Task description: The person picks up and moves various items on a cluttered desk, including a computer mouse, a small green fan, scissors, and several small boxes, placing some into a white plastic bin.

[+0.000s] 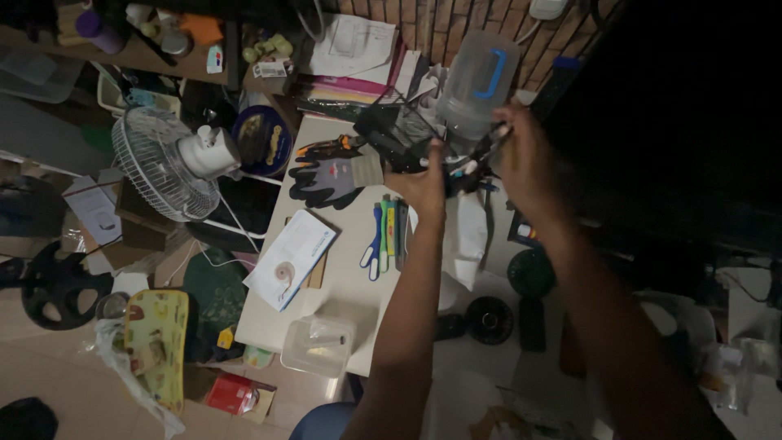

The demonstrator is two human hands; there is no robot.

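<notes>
My left hand (423, 183) is raised over the white table (350, 285) and grips a black wire mesh holder (395, 134) full of pens. My right hand (521, 155) is closed on thin pens or tools (489, 147) sticking out at the holder's right side. A clear plastic jug with a blue handle (479, 81) stands just behind both hands. Grey and orange work gloves (330, 171) lie on the table left of my left hand. Below it lie several coloured markers and a blue tool (387, 232).
A white booklet (291, 258) and a clear plastic box (318, 346) rest on the table's near left part. A white fan (175, 159) stands left of the table, by a blue round tin (262, 140). Papers and books (354, 57) are stacked behind. Clutter covers the floor.
</notes>
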